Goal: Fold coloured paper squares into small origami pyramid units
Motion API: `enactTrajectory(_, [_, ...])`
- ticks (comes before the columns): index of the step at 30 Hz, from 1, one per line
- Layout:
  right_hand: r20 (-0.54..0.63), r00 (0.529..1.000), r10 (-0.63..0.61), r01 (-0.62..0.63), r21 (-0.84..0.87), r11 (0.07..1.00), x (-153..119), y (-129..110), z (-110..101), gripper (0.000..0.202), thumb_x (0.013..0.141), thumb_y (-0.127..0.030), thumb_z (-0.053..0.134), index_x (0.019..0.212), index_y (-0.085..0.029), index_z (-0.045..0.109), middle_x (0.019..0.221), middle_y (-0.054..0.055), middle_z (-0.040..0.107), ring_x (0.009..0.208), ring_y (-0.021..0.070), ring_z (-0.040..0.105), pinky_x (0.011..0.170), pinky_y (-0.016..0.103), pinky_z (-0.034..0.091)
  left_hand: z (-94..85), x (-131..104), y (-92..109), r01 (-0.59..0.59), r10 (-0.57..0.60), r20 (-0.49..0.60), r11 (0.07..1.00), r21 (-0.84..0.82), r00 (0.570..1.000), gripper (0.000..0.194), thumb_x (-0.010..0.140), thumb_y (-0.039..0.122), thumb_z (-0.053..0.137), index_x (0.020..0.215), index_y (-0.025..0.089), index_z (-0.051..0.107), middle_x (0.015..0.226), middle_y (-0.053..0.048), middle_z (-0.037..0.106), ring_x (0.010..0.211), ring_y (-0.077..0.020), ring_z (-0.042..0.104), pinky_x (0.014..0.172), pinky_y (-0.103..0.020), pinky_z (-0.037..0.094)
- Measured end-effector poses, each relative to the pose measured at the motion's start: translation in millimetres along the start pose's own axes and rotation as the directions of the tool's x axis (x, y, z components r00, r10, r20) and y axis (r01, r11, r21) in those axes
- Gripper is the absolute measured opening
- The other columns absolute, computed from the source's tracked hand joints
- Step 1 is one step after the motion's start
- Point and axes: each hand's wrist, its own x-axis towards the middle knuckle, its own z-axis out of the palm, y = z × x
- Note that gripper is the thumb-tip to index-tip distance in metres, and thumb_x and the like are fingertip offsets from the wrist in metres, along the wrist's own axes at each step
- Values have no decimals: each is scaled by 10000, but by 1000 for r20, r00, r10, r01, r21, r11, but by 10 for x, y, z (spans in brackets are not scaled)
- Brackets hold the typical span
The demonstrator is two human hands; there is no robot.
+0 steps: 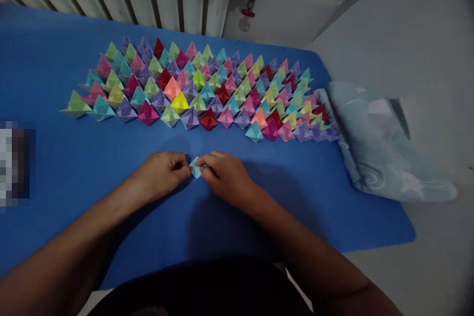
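A small light-blue folded paper (195, 168) is pinched between my two hands, a little above the blue table. My left hand (165, 172) grips its left corner with thumb and forefinger. From the other side, my right hand (224, 174) closes on its right part, and the fingers hide some of the folds. Just beyond my hands stand rows of folded paper boats (190, 117) in many colours, including purple, pink, green, yellow, red and turquoise. A turquoise paper boat (254, 132) begins a short front row at the right.
The blue tabletop (92, 158) has rounded corners. A folded pale-blue patterned cloth (374, 143) lies at its right end. Behind the table are a white radiator (166, 0) and a red-handled valve (248, 12). A pixelated patch covers something at the left edge.
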Motion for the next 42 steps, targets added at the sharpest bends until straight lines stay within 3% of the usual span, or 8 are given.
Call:
enactTrajectory(2, [38, 999, 8, -5, -87, 996, -10, -24, -8, 241, 917, -166, 513, 1037, -197, 719, 871, 48, 625, 857, 191, 557, 748, 309, 386, 4, -6, 6, -64, 69, -32, 991, 114, 997, 234, 711, 315, 607, 508, 218, 541, 425, 51, 438, 412, -107, 381, 456, -253, 255])
enactTrajectory(7, [56, 998, 17, -6, -199, 980, -55, -51, -32, 292, 942, -181, 511, 1155, -218, 709, 1025, 81, 604, 883, 189, 557, 728, 304, 402, 33, -25, -38, -60, 99, -92, 933, 356, 991, 199, 742, 310, 614, 573, 230, 545, 516, 22, 505, 496, -149, 449, 518, -279, 267])
enactTrajectory(10, [68, 997, -48, 62, -221, 973, -69, -18, -44, 265, 953, -173, 503, 1114, -194, 712, 1068, 84, 615, 936, 189, 563, 779, 305, 431, 51, -29, -95, -240, 318, -105, 859, 452, 942, 52, 779, 252, 584, 745, 228, 614, 724, -15, 611, 673, -188, 550, 608, -283, 366])
enactTrajectory(13, [91, 988, -126, 143, -220, 965, -72, 45, -57, 243, 950, -147, 505, 1083, -177, 706, 1086, 85, 638, 991, 193, 570, 859, 322, 452, 39, -17, -140, -437, 495, 17, 750, 497, 869, 166, 850, 176, 486, 903, 213, 638, 885, -41, 665, 859, -209, 608, 753, -309, 450])
enactTrajectory(21, [90, 967, -239, 252, -185, 950, -86, 161, -72, 235, 940, -224, 589, 1152, -166, 673, 1101, 105, 665, 1037, 223, 603, 938, 381, 475, -84, -23, -179, -525, 499, 210, 659, 538, 841, 211, 881, 188, 536, 1057, 205, 652, 977, -46, 691, 879, -196, 659, 794, -311, 510])
enactTrajectory(25, [71, 964, -256, 265, -180, 947, -70, 207, -49, 207, 950, -208, 576, 1125, -188, 685, 1087, 89, 675, 1023, 207, 614, 936, 375, 480, -96, 7, -221, -564, 539, 220, 633, 531, 813, 176, 914, 225, 548, 1038, 203, 672, 1009, -56, 685, 912, -196, 664, 809, -307, 524])
enactTrajectory(31, [55, 946, -319, 324, -187, 928, -55, 276, -26, 192, 967, -226, 565, 1112, -200, 688, 1086, 83, 682, 1007, 194, 626, 918, 346, 492, -121, 93, -353, -681, 678, 184, 601, 419, 712, 185, 970, 268, 522, 1024, 205, 688, 1005, -51, 697, 961, -177, 662, 854, -285, 523])
enactTrajectory(42, [23, 944, -329, 326, -221, 919, -79, 279, -14, 268, 1021, -279, 447, 1084, -169, 683, 1041, 105, 687, 966, 199, 623, 844, 325, 495, -108, 89, -376, -677, 700, 184, 534, 506, 690, 263, 1008, 321, 462, 996, 162, 671, 974, -81, 681, 889, -188, 657, 792, -300, 533])
